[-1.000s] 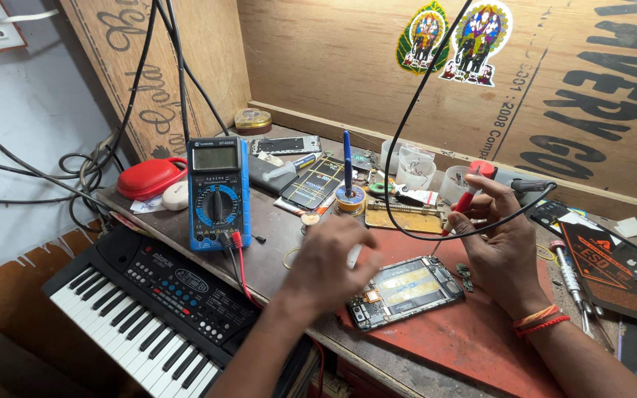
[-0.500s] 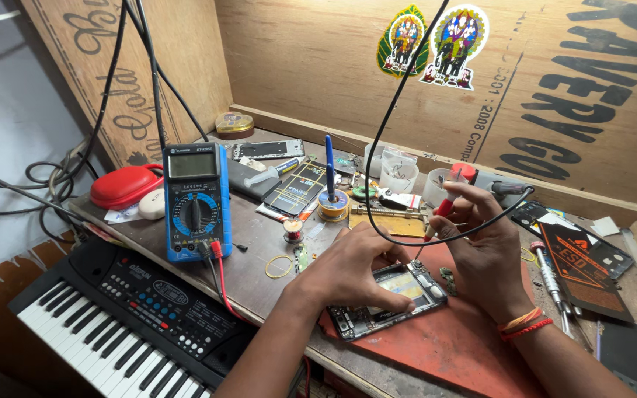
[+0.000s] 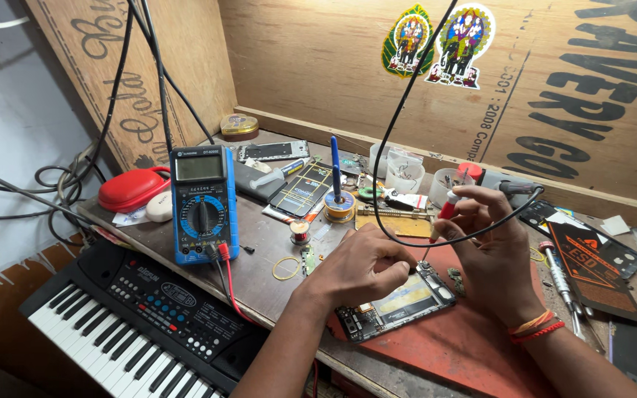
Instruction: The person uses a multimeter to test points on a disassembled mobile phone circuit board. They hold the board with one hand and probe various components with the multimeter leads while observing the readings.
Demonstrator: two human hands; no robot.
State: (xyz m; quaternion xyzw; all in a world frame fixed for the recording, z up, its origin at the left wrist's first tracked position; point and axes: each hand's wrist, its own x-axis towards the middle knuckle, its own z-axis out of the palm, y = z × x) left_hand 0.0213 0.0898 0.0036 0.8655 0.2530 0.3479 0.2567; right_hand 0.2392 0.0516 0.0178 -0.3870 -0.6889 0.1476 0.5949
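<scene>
Blue multimeter (image 3: 202,203), hard plastic with dial and red lead, stands at 10 o'clock of the work. Left hand (image 3: 359,269) rests on the opened phone (image 3: 396,302), fingers bunched at its top edge; whether they pinch anything cannot be told. The phone, a flat frame with exposed board and glossy panel, lies on the red mat (image 3: 473,346) at centre. At 2 o'clock of the phone, the right hand (image 3: 492,250) is clamped around a red-handled soldering iron (image 3: 442,216), tip angled down near the board. Risk: the hot tip sits near the left fingers; a slip could burn skin or bridge contacts. The looping black cable (image 3: 407,110) could snag and jerk the iron.
</scene>
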